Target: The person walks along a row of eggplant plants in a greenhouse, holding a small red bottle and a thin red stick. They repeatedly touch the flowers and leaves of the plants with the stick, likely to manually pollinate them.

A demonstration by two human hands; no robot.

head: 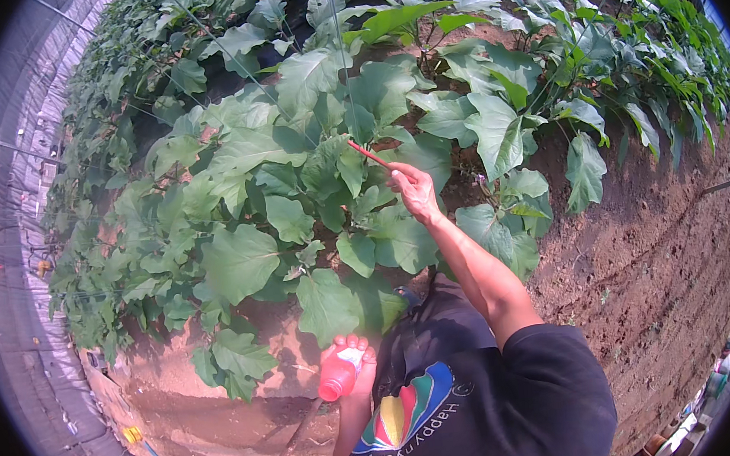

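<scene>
My right hand (414, 191) grips a thin red stick (368, 154), its far tip among the leaves of an eggplant plant (324, 166). Whether that tip touches a leaf or stem, I cannot tell. Lower down, close to my body, my left hand (363, 365) is wrapped around a small pink-red plastic bottle (339, 373) with a white label. The bottle's neck is tilted towards me and shows no cap; its contents are hidden. A broad eggplant leaf (327, 306) hangs just above that hand.
Thin support strings (341, 54) run down into the plants. A brown pole (287, 453) slants across the soil at lower left. Bare soil (653, 248) lies to the right. Plastic sheeting (14, 311) lines the left side, and assorted items (717, 386) lie along the lower right edge.
</scene>
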